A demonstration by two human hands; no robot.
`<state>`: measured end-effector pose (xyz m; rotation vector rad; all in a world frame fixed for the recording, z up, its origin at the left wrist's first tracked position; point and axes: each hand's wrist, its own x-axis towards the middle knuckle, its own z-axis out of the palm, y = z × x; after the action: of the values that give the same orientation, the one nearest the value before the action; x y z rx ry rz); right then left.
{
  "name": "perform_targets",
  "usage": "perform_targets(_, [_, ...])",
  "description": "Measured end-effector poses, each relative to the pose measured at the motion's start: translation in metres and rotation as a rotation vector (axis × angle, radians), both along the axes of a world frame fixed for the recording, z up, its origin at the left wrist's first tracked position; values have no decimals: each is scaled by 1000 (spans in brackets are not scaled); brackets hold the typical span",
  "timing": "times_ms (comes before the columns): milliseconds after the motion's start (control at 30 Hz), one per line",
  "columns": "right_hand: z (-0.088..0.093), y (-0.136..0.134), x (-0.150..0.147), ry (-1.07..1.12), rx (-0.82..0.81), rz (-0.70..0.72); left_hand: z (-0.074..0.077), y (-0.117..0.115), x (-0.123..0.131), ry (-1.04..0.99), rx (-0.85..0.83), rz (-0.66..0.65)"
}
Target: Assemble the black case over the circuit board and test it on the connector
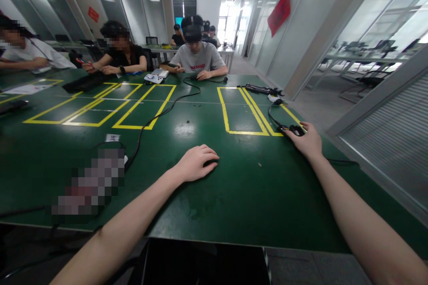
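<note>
Head view: left hand [199,163] resting on green table [234,205], right hand [310,141] on black device [297,130].

Near left, shows a blurred-out object [90,182], impossible to identify, beside a long black cable [138,142]. Rests left fingers loosely bent, with a narrow gap at the thumb. Farther right, holds black device between right thumb and fingers, at the near right corner of a yellow tape outline [247,133]; cannot tell how firmly. Beyond, places a black folded stand [262,90] by the outline's far side; across the table, a pale boxy item [160,73], contents too small to tell, near a grey-shirted person [200,55].
</note>
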<state>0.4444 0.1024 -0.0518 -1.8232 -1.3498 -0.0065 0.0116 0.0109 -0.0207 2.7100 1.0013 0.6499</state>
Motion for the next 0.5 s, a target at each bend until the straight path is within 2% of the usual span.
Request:
perform_targets(100, [7, -1, -8, -42, -14, -108, 1, 0, -1, -3, -3, 0])
perform_targets(233, [15, -2, -13, -72, -28, -125, 0, 1, -2, -7, 0, -1])
perform_targets(500, [18, -4, -12, -95, -183, -117, -2, 2, -3, -16, 5, -9])
